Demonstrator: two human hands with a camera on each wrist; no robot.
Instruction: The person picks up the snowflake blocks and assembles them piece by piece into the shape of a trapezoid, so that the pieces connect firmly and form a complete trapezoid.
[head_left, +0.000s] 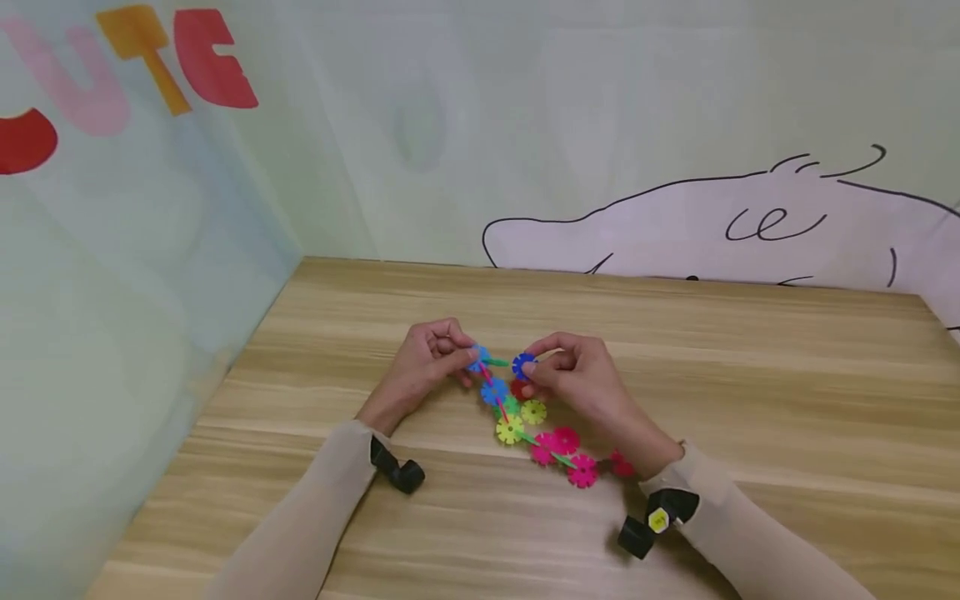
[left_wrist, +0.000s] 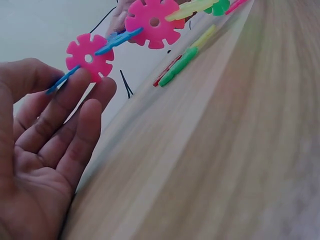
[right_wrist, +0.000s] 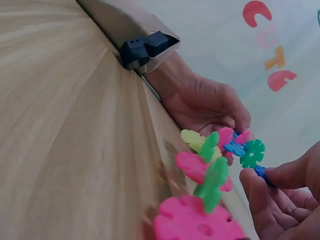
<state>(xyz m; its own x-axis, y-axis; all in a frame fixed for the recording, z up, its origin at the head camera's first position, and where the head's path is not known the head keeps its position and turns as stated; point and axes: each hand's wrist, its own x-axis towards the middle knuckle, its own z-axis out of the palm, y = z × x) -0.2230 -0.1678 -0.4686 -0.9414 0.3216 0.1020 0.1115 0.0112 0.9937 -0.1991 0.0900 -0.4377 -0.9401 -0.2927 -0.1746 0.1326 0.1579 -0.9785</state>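
My left hand (head_left: 423, 367) pinches a light blue notched plastic disc (head_left: 477, 358) between thumb and fingertips. This disc is one end of a chain of slotted flower-shaped discs, with pink (left_wrist: 90, 57), blue, yellow (head_left: 510, 429) and green pieces joined at angles. A green disc (right_wrist: 252, 153) sticks out from the chain's held end, toward my right hand. The right hand (head_left: 581, 371) holds a dark blue disc (head_left: 524, 366) by thumb and forefinger, close beside that green one. Whether the two touch, I cannot tell. The chain's other end hangs toward my right forearm, finishing in pink (head_left: 582, 471).
Loose discs lie on the wooden table (head_left: 337, 533) under the chain: red (head_left: 519, 389), yellow (head_left: 534, 412), green (left_wrist: 172, 72) and pink (head_left: 566, 440). A printed cloth wall (head_left: 375, 150) rises behind and at left. Black cameras (head_left: 408, 475) sit on both wrists.
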